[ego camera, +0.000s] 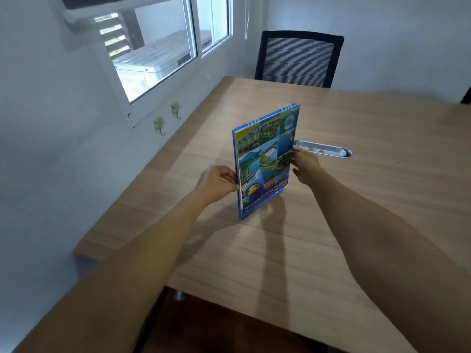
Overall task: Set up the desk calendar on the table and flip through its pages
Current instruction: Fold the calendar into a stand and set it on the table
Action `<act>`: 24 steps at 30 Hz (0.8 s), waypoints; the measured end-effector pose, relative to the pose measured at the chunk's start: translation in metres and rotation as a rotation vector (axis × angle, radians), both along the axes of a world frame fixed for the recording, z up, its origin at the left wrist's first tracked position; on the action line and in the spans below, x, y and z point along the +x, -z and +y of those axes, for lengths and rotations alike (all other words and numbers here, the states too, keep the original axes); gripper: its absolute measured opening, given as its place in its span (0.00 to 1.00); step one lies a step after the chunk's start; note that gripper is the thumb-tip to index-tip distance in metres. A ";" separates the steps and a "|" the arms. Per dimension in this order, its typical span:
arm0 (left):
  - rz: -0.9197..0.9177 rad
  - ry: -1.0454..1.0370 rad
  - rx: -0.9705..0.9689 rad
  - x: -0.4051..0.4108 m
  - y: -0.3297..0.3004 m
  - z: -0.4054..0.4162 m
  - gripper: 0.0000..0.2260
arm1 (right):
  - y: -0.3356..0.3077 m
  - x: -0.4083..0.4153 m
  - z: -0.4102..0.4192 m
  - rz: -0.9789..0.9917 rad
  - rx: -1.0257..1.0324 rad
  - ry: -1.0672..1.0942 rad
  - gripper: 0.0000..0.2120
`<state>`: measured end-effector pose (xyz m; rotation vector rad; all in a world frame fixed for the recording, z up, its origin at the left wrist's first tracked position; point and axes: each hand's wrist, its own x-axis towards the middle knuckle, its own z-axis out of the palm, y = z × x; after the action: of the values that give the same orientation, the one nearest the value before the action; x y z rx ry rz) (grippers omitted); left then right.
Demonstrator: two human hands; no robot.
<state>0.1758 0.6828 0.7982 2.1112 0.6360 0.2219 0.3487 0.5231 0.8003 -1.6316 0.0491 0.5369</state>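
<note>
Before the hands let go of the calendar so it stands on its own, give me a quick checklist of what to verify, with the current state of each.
1. Left hand grips the left edge of the blue spiral-bound desk calendar: ok.
2. Right hand holds its right edge: ok.
3. Calendar's bottom edge rests on the light wooden table: ok.
4. Back stand spread open to support it: cannot tell, hidden behind the cover.
5. Wire rings on top, front cover facing the camera: ok.
6. Oval metal cable port clear of the base: ok, it lies behind the calendar.
</note>
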 end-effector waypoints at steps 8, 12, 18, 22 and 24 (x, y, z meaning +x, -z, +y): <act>-0.012 0.158 0.120 0.008 -0.009 0.020 0.09 | -0.004 -0.005 0.002 0.041 0.029 0.121 0.20; -0.021 0.170 0.163 0.007 -0.004 0.023 0.10 | 0.000 -0.005 0.004 0.037 0.025 0.108 0.21; -0.044 0.261 0.297 0.007 -0.010 0.025 0.10 | 0.008 -0.004 0.006 -0.029 0.042 0.085 0.16; -0.056 0.290 0.397 0.005 -0.019 0.022 0.09 | 0.015 -0.008 0.007 -0.120 0.039 0.027 0.16; -0.048 0.309 0.430 0.004 -0.024 0.019 0.09 | 0.019 -0.010 0.007 -0.138 0.026 0.010 0.15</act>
<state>0.1801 0.7022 0.8221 2.5735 0.2376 0.2510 0.3391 0.5297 0.7816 -1.6382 -0.0519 0.4146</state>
